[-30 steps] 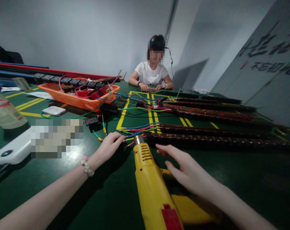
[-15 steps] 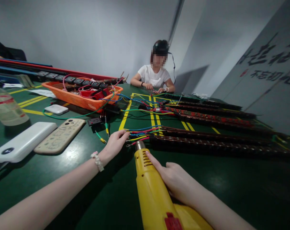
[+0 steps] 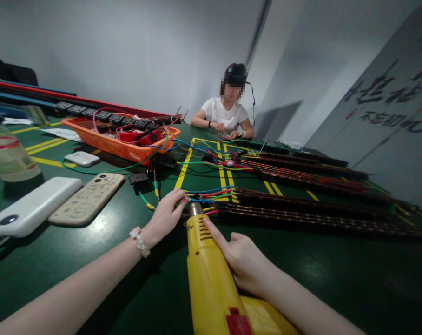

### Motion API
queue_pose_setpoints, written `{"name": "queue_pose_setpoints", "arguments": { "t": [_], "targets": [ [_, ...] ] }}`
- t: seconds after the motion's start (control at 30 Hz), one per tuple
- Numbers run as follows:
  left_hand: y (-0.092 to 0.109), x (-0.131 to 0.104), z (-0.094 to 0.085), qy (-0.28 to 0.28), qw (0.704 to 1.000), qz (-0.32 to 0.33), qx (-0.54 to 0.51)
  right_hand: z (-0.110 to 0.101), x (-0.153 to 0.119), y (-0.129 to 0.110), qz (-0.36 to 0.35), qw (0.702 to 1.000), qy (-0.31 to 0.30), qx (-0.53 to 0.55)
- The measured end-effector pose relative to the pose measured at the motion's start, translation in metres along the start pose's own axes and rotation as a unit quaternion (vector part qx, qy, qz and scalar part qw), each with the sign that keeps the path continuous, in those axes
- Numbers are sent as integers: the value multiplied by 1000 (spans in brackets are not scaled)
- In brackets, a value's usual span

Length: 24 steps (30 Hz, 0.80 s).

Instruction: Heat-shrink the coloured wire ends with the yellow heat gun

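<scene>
My right hand [image 3: 244,260] is wrapped round a yellow heat gun [image 3: 211,274], its index finger laid along the vented front. The metal nozzle [image 3: 196,209] points away from me at a bundle of coloured wires [image 3: 211,196]. Thumb and fingers of my left hand [image 3: 167,211] pinch the end of a wire just left of the nozzle; the tip is hidden. The wires, blue, red, yellow and green, run out of long dark strips [image 3: 284,214] lying to the right. Below the pinch, the nearest wire ends are partly covered by the gun.
An orange basket [image 3: 123,149] with sockets and wires stands back left. A phone [image 3: 87,199], a white power bank [image 3: 36,204], a white case [image 3: 82,159] and a bottle [image 3: 10,156] lie or stand left. Across the green table sits a person [image 3: 228,111] handling wires.
The heat gun and my right hand have shifted slightly left and up, so the nozzle is closer to my left fingers. My left hand keeps its pinch.
</scene>
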<state>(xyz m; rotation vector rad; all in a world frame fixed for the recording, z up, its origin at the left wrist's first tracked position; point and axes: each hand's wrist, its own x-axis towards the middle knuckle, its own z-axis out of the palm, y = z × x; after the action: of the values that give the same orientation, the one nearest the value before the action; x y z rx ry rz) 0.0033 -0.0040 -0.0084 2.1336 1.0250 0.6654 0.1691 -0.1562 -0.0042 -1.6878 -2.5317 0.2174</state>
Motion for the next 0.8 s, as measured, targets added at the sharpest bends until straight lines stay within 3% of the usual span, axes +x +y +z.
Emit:
{"name": "queue_pose_setpoints", "arguments": {
  "t": [0.3,0.8],
  "targets": [
    [-2,1,0,-2,1000,-6,18,0,10,1,21,1000,17,-12],
    [2,0,0,6,1000,-15,17,3,-4,1,44,997,35,-56]
  ]
}}
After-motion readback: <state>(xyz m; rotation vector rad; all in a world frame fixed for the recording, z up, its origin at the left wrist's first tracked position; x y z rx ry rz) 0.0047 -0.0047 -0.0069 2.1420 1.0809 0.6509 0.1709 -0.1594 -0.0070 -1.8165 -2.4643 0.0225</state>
